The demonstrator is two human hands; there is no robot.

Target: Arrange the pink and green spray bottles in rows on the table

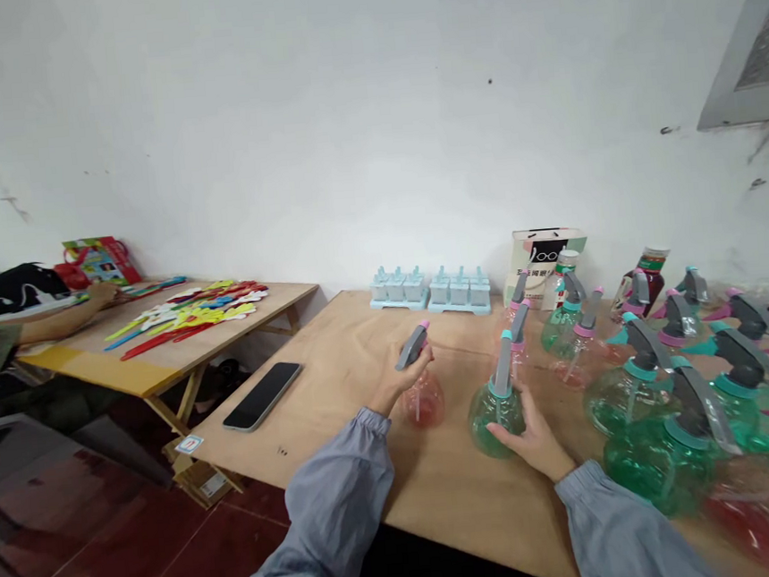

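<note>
My left hand (393,381) is closed around the neck of a pink spray bottle (424,403), just under its grey trigger head. The bottle stands upright on the wooden table (336,355). To the right, my right hand (536,437) grips the side of a round green spray bottle (486,414) with a grey and turquoise head. Its thumb lies across the front of the clear body, and its other fingers are partly hidden behind. This bottle also appears upright on the tabletop. Further pink spray bottles (517,358) stand just behind it.
Several green and pink spray bottles (636,392) crowd the right side. Light-blue popsicle molds (458,291), a paper bag (540,261) and a dark drink bottle (649,274) stand at the back. A phone (263,396) lies left. Another person's arm (64,318) rests at a neighbouring table with colourful flat pieces (191,314).
</note>
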